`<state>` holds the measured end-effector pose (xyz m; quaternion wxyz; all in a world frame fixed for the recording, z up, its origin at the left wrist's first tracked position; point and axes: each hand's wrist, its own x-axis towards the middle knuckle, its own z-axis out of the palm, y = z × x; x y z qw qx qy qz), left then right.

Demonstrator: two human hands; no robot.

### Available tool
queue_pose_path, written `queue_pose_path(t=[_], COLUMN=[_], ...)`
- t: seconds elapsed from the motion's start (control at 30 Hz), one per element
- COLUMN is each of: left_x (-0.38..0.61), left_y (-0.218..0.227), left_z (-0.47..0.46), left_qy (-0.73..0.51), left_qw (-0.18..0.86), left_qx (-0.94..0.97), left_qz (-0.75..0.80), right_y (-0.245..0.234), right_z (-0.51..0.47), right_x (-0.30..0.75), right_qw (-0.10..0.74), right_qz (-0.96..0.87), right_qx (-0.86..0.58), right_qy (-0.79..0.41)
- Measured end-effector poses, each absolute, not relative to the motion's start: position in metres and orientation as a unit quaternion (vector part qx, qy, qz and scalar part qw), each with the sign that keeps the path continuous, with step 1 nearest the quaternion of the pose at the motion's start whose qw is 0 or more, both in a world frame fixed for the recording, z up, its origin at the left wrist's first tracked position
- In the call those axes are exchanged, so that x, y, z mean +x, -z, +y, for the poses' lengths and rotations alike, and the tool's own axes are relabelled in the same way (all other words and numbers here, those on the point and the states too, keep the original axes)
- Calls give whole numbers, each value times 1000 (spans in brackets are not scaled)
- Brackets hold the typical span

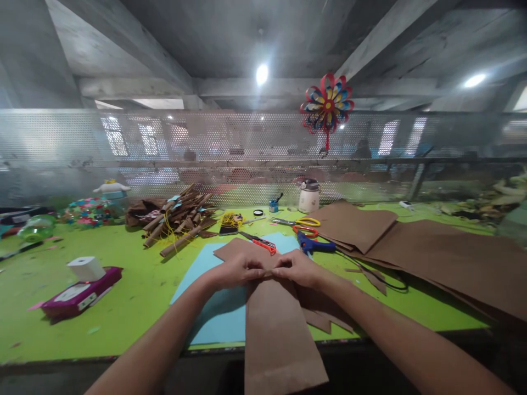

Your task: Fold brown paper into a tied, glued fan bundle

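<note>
A long strip of brown kraft paper (280, 334) hangs over the table's front edge towards me. My left hand (242, 269) pinches its far end, thumb and fingers closed on the paper. Close beside it, my right hand (298, 267) pinches the same end, where the paper looks folded or rolled into a narrow edge. Beneath lie light blue sheets (218, 318) and another brown paper piece (233, 249). A red-handled utility knife (263, 245) lies just beyond my fingers. The blue glue gun (316, 244) rests past my right hand.
Large brown paper sheets (432, 255) cover the right side. Scissors with yellow handles (307, 222) and a lidded jar (308, 196) stand farther back. Rolled brown paper tubes (181, 222) are heaped at back left. A purple packet (82, 293) carries a white paper roll (86, 269).
</note>
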<state>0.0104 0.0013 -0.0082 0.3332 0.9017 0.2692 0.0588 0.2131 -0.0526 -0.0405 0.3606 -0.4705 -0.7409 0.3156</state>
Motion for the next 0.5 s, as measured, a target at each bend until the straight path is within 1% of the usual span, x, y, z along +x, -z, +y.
queue_pose_path(t=[0.1,0.23,0.37,0.5], left_x=[9,9,9,7], left_y=[6,5,9,13], left_z=[2,4,9,14], left_qy=[-52,-55,-71,-44], left_qw=[347,334,334,359], left_qx=[903,904,905,902], left_qz=[250,262,253,238], right_y=[39,37,41,44], right_z=[-54,-54,-49,-45], right_x=[215,217,221,224], right_qw=[365,365,360,356], right_qz=[-732,-722,-728,-727], right_qx=[-465,-459,-451,-450], right_qy=[-338,-368,-370,-376])
